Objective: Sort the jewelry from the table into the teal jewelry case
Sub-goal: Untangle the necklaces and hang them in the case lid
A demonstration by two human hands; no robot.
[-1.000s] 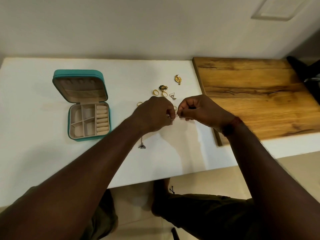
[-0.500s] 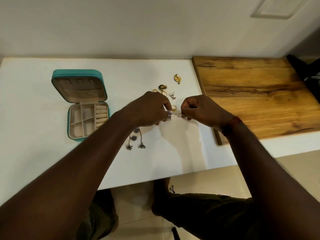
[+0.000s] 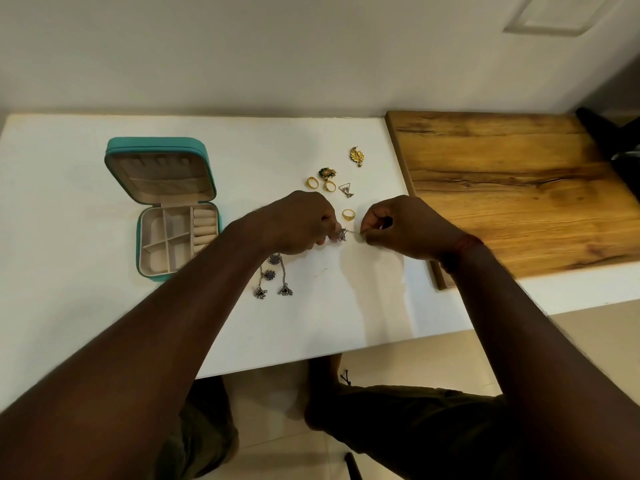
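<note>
A silver charm chain (image 3: pixel 343 234) is pinched taut between the left hand (image 3: pixel 300 225) and the right hand (image 3: pixel 406 231) over the white table (image 3: pixel 346 306), its loose end trailing on the tabletop. The open teal jewelry case (image 3: pixel 156 144) sits to the left, with gold rings (image 3: pixel 312 182) lying beyond the hands.

A single head-worn wide-angle view looks forward and steeply down onto the white table (image 3: pixel 346 306) from close above its near edge, with the wall (image 3: pixel 277 53) at top and the floor (image 3: pixel 433 355) below.

Soft even light, faint shadows, wide-angle bending at edges
</note>
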